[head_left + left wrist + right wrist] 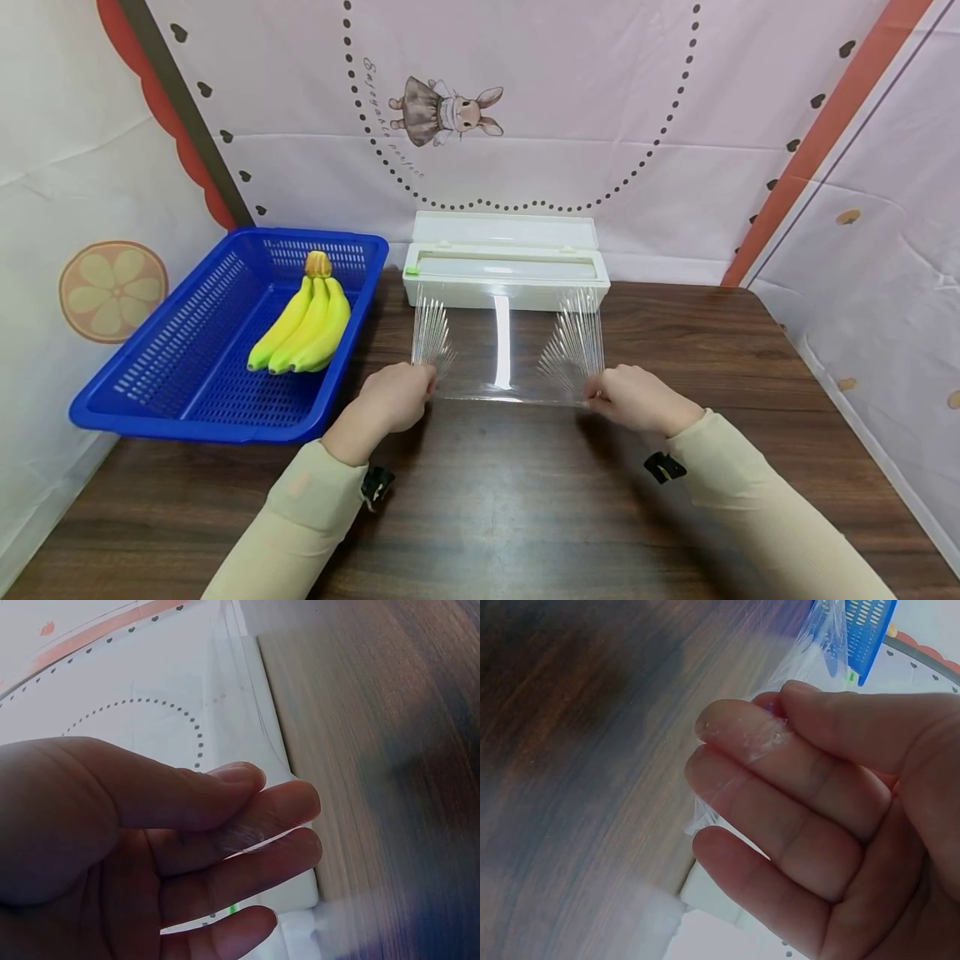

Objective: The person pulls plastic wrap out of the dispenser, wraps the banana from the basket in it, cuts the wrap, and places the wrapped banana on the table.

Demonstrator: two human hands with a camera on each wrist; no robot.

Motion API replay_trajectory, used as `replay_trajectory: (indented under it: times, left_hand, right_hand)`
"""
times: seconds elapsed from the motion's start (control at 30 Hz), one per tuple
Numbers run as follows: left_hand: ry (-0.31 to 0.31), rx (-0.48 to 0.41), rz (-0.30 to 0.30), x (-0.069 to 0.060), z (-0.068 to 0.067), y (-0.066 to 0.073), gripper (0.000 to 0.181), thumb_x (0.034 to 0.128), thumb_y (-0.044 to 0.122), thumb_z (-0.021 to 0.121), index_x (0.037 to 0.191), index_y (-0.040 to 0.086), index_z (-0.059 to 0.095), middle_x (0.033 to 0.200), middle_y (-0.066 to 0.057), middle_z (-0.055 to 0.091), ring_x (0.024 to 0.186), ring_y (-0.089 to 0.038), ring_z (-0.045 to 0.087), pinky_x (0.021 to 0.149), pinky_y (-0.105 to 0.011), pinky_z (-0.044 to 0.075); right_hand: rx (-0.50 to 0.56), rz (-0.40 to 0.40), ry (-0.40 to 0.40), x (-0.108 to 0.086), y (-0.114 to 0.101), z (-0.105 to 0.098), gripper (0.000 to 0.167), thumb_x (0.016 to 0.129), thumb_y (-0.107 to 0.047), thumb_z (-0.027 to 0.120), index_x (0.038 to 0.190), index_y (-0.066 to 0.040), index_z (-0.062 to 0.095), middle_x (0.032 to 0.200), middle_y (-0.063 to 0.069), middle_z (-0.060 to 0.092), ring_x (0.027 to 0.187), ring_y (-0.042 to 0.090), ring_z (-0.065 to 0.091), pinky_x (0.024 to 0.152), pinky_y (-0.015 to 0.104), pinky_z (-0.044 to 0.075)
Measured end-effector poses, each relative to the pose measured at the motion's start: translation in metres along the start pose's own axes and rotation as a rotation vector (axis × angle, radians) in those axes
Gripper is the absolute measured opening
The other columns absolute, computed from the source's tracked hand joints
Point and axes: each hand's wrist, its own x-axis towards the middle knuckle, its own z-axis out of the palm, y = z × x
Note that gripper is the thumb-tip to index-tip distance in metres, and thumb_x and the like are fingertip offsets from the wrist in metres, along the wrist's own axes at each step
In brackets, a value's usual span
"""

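A clear sheet of plastic wrap [480,354] stretches from the front of a white wrap dispenser box [506,283] over the table, with bunched creases along both sides. Its near left corner is pinched by my left hand [399,395]; its near right corner is pinched by my right hand [636,397]. In the left wrist view, the thumb [217,787] presses on the index finger with a bit of film showing. Film also clings to the fingers [742,731] in the right wrist view. The dispenser's lid [506,229] stands raised at the back.
To the left stands a blue plastic basket [202,429] holding a bunch of yellow bananas [307,325]. Dark wood-grain table [495,517] lies under everything. A printed cloth [562,100] hangs behind, and more cloth borders both sides.
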Motion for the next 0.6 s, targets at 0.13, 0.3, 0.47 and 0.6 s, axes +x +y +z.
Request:
replay_trajectory:
  times: [0.13, 0.3, 0.47, 0.6]
  left_hand:
    - [0.005, 0.016, 0.002, -0.0003, 0.0016, 0.0006, 0.012, 0.0911, 0.011, 0.058, 0.08, 0.015, 0.057, 0.072, -0.001, 0.056, 0.065, -0.017, 0.051, 0.053, -0.032, 0.041]
    - [0.008, 0.033, 0.001, -0.0024, 0.0021, 0.0018, 0.011, 0.091, 0.012, 0.058, 0.08, 0.016, 0.058, 0.074, -0.001, 0.059, 0.065, -0.018, 0.053, 0.053, -0.034, 0.042]
    - [0.0, 0.037, 0.01, -0.0056, 0.0014, 0.0031, 0.011, 0.0906, 0.012, 0.058, 0.081, 0.016, 0.058, 0.076, -0.001, 0.06, 0.067, -0.018, 0.055, 0.053, -0.035, 0.043]
    - [-0.006, 0.035, 0.021, -0.0076, 0.0009, 0.0043, 0.012, 0.0902, 0.01, 0.058, 0.08, 0.017, 0.058, 0.077, 0.0, 0.061, 0.069, -0.017, 0.056, 0.053, -0.035, 0.043]
  right_hand:
    - [0.002, -0.01, -0.007, -0.0011, -0.0004, 0.0, 0.006, 0.084, -0.012, 0.067, 0.081, -0.014, 0.072, 0.074, -0.008, 0.067, 0.062, 0.004, 0.054, 0.059, 0.028, 0.047]
    - [-0.005, -0.035, -0.006, -0.002, -0.0007, 0.0006, 0.008, 0.084, -0.012, 0.068, 0.078, -0.015, 0.071, 0.07, -0.01, 0.064, 0.059, 0.003, 0.048, 0.057, 0.027, 0.044]
    - [0.0, -0.067, -0.004, -0.0033, -0.0008, 0.0016, 0.008, 0.083, -0.012, 0.068, 0.076, -0.015, 0.071, 0.068, -0.012, 0.062, 0.058, 0.002, 0.046, 0.057, 0.024, 0.043]
    - [0.009, -0.082, -0.006, -0.0048, -0.0009, 0.0029, 0.01, 0.083, -0.011, 0.068, 0.075, -0.017, 0.07, 0.067, -0.014, 0.061, 0.059, 0.0, 0.045, 0.058, 0.023, 0.043]
